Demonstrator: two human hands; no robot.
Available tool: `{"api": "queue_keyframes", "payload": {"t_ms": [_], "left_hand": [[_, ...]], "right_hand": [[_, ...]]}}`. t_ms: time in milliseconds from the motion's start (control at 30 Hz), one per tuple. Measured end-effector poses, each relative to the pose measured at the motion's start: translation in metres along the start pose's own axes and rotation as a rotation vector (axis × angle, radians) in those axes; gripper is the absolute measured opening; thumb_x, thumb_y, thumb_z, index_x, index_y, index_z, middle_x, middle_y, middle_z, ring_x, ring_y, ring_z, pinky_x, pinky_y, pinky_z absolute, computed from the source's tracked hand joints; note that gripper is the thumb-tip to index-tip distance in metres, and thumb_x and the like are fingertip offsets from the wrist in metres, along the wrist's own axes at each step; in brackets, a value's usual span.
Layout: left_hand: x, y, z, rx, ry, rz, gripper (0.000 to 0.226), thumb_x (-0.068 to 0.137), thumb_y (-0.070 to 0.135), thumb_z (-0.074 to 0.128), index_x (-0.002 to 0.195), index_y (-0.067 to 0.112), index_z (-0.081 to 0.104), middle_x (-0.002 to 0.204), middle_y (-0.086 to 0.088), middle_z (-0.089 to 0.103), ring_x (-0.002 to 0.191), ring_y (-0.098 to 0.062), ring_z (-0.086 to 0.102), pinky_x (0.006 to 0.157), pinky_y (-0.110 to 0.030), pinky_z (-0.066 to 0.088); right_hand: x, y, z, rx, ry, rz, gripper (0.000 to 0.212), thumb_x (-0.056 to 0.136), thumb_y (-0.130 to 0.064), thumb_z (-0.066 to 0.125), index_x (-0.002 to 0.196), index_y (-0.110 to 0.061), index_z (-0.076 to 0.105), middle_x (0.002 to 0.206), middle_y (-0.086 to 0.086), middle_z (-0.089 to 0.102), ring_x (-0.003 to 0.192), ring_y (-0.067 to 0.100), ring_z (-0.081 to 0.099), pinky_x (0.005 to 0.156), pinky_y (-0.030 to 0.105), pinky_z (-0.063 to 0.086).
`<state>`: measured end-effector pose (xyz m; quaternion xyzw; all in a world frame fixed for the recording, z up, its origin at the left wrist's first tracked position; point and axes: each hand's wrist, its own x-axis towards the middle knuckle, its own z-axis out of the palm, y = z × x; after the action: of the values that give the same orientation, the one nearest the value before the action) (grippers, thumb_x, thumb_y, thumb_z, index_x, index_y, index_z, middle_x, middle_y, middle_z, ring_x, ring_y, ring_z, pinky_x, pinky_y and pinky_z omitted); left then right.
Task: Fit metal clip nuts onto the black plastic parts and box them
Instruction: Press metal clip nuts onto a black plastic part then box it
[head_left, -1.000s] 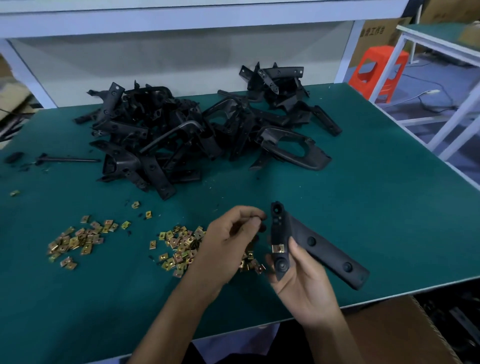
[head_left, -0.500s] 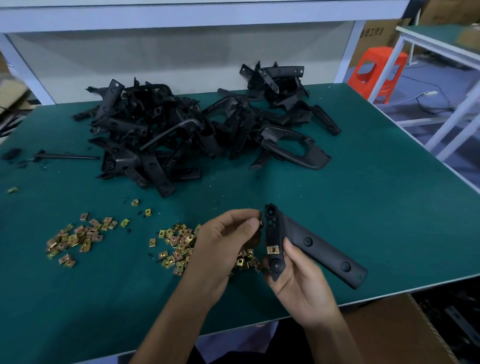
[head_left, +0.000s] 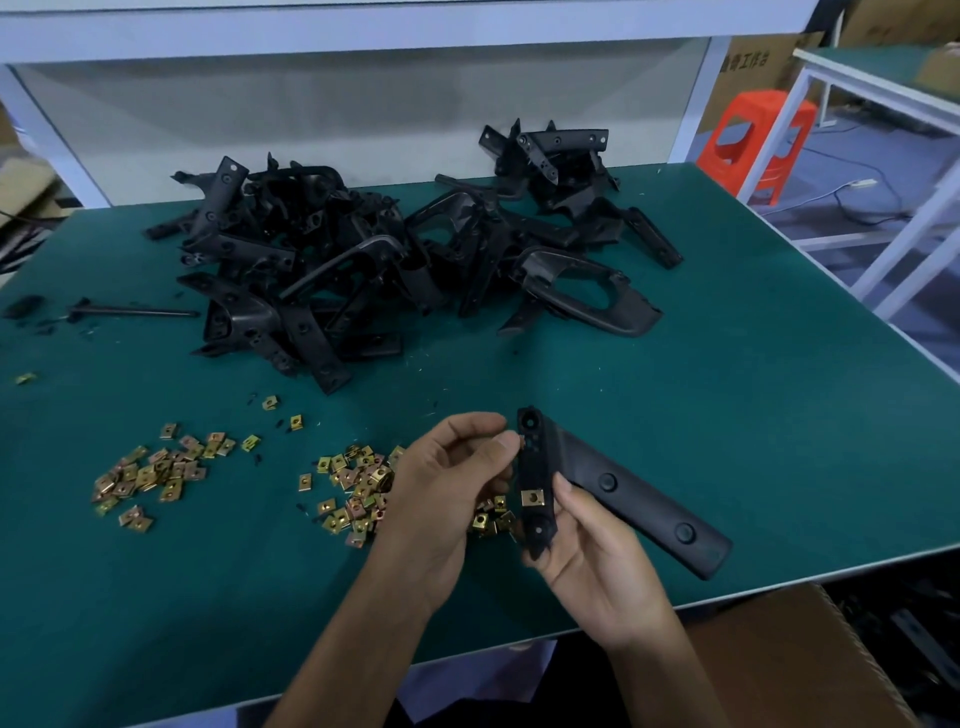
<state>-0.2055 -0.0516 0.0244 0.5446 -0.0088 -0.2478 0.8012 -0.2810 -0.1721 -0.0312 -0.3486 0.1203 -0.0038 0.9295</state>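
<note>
your right hand (head_left: 597, 566) grips the black plastic part (head_left: 623, 493) by its lower end. the thumb presses on the front just beside a brass clip nut (head_left: 533, 498) already seated on the narrow flange, and the other fingers (head_left: 550, 564) wrap underneath. the part is held above the near side of the green bench (head_left: 727, 389), flange roughly upright, long arm slanting down to the right toward the bench edge. your left hand (head_left: 441, 499) is just left of the part's top end, fingers curled in, thumb tip against the forefinger and right at the flange. cannot tell if a nut is in that pinch. loose clip nuts (head_left: 358, 483) lie in a pile on the bench under and left of the left hand, with a second pile (head_left: 150, 473) further left and a few strays behind them. the heap of black plastic parts (head_left: 363, 260) sits at the back middle of the bench, well apart from both hands. a thin black rod (head_left: 130, 312) lies left of the heap. a brown cardboard box (head_left: 779, 665) is below the bench edge at lower right, contents not visible. an orange stool (head_left: 753, 140) stands on the floor past the far right corner.
</note>
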Motion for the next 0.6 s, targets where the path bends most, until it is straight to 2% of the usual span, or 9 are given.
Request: {"api": "queue_keyframes", "payload": {"t_ms": [133,233,333,400,467,533,600], "left_hand": [[-0.002,0.002,0.002,0.05,-0.035,-0.006,0.016,0.078,0.013,0.078,0.093,0.014,0.072,0.078,-0.007,0.068,0.071,-0.016,0.066,0.064,-0.024,0.056],[-0.001,0.005,0.002,0.168,-0.036,0.026,0.011,0.086,0.009,0.074,0.091,0.018,0.073,0.081,-0.008,0.072,0.075,-0.018,0.069,0.067,-0.025,0.056],[-0.002,0.006,-0.004,0.275,0.01,0.074,0.008,0.084,0.017,0.076,0.09,0.023,0.074,0.083,-0.005,0.075,0.077,-0.017,0.071,0.065,-0.024,0.055],[-0.003,0.002,-0.003,0.315,0.001,0.093,0.016,0.074,0.032,0.078,0.089,0.027,0.075,0.087,-0.003,0.077,0.079,-0.014,0.072,0.068,-0.025,0.055],[-0.003,-0.007,0.003,0.379,-0.057,0.097,0.029,0.063,0.045,0.076,0.089,0.034,0.075,0.089,0.003,0.078,0.081,-0.008,0.072,0.072,-0.025,0.055],[-0.003,-0.021,0.008,0.463,-0.13,0.099,0.04,0.061,0.055,0.073,0.096,0.035,0.074,0.092,0.006,0.078,0.086,-0.006,0.072,0.078,-0.032,0.053],[-0.004,-0.031,0.009,0.542,-0.175,0.119,0.044,0.066,0.06,0.068,0.102,0.036,0.072,0.095,0.009,0.078,0.087,-0.002,0.071,0.077,-0.035,0.055]], "right_hand": [[0.003,0.002,-0.001,-0.026,0.001,-0.013,0.035,0.08,-0.032,0.072,0.111,-0.017,0.079,0.097,0.008,0.074,0.075,0.015,0.07,0.055,0.027,0.056],[0.004,0.002,0.005,-0.05,0.031,-0.034,0.035,0.08,-0.031,0.073,0.112,-0.016,0.078,0.094,0.008,0.074,0.072,0.015,0.07,0.055,0.027,0.057],[-0.001,0.005,0.017,-0.072,0.088,-0.034,0.027,0.087,-0.025,0.07,0.111,-0.012,0.074,0.092,0.009,0.074,0.068,0.015,0.069,0.054,0.028,0.057],[-0.009,0.003,0.016,-0.06,0.113,-0.036,0.027,0.089,-0.024,0.068,0.111,-0.01,0.073,0.091,0.008,0.073,0.07,0.017,0.069,0.055,0.029,0.057],[-0.024,-0.001,0.004,-0.019,0.154,-0.046,0.038,0.089,-0.024,0.073,0.12,-0.002,0.068,0.101,0.013,0.071,0.084,0.026,0.068,0.066,0.034,0.057],[-0.047,-0.013,-0.015,0.044,0.23,-0.079,0.044,0.087,-0.023,0.072,0.124,0.001,0.067,0.111,0.017,0.069,0.093,0.031,0.066,0.076,0.038,0.053],[-0.081,-0.036,-0.037,0.145,0.364,-0.168,0.032,0.081,-0.018,0.077,0.11,-0.004,0.075,0.098,0.012,0.074,0.078,0.022,0.07,0.066,0.03,0.056]]}}
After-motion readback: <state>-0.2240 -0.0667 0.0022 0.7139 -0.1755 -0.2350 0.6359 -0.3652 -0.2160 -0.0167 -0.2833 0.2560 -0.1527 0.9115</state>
